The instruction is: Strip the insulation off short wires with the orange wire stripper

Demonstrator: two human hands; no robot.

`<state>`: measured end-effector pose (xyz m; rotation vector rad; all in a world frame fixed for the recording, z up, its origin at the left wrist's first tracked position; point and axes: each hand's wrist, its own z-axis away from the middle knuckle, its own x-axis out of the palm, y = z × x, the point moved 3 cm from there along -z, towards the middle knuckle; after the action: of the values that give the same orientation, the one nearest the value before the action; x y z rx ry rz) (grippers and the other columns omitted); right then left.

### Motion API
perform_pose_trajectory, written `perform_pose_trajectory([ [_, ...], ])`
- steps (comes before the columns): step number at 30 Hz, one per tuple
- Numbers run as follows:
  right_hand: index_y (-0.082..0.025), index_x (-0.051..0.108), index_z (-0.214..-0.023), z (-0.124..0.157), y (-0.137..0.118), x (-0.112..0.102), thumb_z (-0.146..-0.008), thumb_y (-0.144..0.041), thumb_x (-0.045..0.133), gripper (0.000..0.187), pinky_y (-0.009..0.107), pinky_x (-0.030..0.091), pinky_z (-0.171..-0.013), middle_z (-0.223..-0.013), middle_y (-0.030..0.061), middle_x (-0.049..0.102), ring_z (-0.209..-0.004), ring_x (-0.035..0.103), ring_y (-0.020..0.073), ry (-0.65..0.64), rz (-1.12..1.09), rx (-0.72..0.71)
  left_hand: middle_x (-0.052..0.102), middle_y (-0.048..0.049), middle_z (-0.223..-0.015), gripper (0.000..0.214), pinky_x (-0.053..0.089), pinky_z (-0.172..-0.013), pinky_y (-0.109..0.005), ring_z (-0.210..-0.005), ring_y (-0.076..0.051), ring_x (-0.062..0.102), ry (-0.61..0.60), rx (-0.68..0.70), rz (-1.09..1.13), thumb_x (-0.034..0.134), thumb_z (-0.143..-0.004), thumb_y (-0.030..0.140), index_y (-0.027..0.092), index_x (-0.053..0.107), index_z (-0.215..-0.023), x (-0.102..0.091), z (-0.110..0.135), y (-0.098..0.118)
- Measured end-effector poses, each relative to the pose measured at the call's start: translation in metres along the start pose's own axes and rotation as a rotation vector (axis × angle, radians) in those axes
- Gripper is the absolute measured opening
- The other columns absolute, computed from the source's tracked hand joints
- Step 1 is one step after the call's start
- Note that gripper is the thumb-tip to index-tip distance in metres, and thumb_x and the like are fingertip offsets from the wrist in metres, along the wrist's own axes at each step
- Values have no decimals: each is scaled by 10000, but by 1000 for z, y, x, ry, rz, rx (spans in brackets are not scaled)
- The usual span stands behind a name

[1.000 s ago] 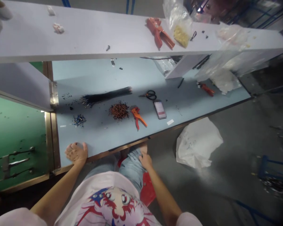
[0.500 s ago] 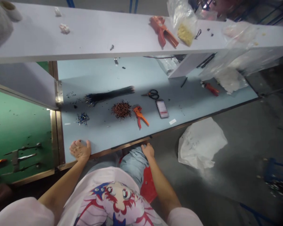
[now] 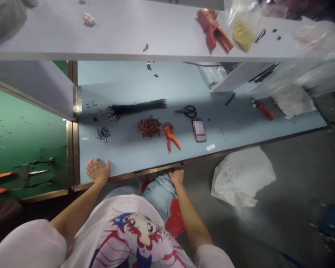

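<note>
My left hand [image 3: 98, 170] lies on the blue bench top at its front edge, fingers spread and holding nothing. Beyond it is a small heap of blue-and-silver terminals [image 3: 103, 134]. At the front edge, my right hand [image 3: 176, 175] rests by my knee; the bench edge hides its fingertips. Across the bench lie a bundle of black wires [image 3: 136, 107], a pile of small copper-coloured pieces [image 3: 149, 127] and orange-handled wire strippers [image 3: 171, 137]. Black-handled scissors [image 3: 189, 111] and a phone [image 3: 199, 130] with a blurred screen are further right.
A white shelf [image 3: 123, 33] spans the bench, carrying a red-orange hand tool [image 3: 214, 31] and a bag with yellow pieces [image 3: 242, 35]. Red-handled pliers [image 3: 264, 110] lie at right. A white sack [image 3: 242, 176] stands on the floor. Left is a green bench top [image 3: 30, 137] with tools.
The camera view has shifted, so the bench and its objects appear further right. My left hand stays on the bench and my right hand by my knee; nothing was picked up.
</note>
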<state>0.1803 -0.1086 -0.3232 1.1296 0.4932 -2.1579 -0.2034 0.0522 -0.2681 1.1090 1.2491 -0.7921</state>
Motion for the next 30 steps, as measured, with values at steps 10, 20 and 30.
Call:
perform_pose_trajectory([
  [10, -88, 610, -1111, -2, 12, 15, -836, -513, 431, 537, 354, 475, -768, -1010, 213, 665, -967, 640, 301, -135, -23, 58, 437, -185, -1239, 495, 306, -968, -511, -1195, -347, 349, -21, 0, -1, 491, -780, 424, 94, 470, -1148, 1, 0, -1],
  [20, -115, 618, -1112, -8, 2, 25, -827, -486, 471, 491, 333, 467, -817, -1093, 182, 648, -1029, 615, 289, -298, -88, 14, 449, -179, -1229, 485, 326, -956, -490, -1168, -342, 373, -36, -22, -42, 480, -776, 424, 90, 486, -1129, -6, 0, 5],
  [30, -156, 565, -1112, 74, -12, 25, -888, -329, 522, 287, 371, 493, -828, -1118, 81, 589, -981, 590, 209, -276, -169, 4, 491, -183, -1221, 502, 329, -941, -487, -1168, -350, 397, -47, -42, 29, 445, -762, 459, 96, 503, -1103, -1, -1, 4],
])
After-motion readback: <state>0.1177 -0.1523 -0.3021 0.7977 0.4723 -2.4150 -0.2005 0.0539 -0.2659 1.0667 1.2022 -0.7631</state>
